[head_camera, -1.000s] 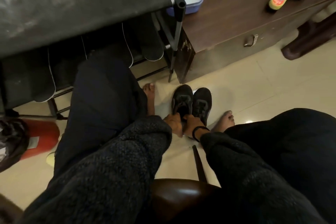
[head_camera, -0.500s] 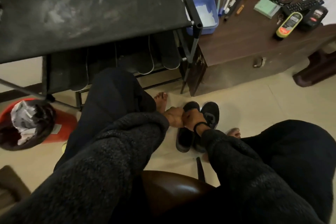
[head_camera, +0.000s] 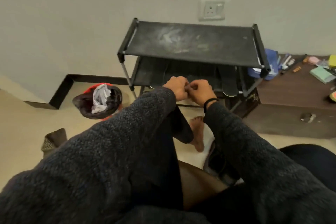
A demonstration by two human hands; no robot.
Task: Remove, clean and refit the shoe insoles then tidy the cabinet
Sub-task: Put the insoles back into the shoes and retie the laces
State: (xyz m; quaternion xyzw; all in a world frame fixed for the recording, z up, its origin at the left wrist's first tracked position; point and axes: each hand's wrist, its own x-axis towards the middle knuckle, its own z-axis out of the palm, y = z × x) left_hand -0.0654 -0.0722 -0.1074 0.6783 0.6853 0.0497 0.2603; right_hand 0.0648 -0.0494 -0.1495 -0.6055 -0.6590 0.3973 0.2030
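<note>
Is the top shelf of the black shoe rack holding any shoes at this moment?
No, the top shelf of the black shoe rack shows only its dusty dark surface, with no shoes on it.

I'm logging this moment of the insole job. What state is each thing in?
left hand: raised, fingers curled, touching the right hand.
right hand: raised, fingers curled; anything pinched is too small to tell.
insoles: out of the shoes, lying on the rack's lower shelf.
shoe rack: upright, top dusty.
bin: open, holding rubbish.
</note>
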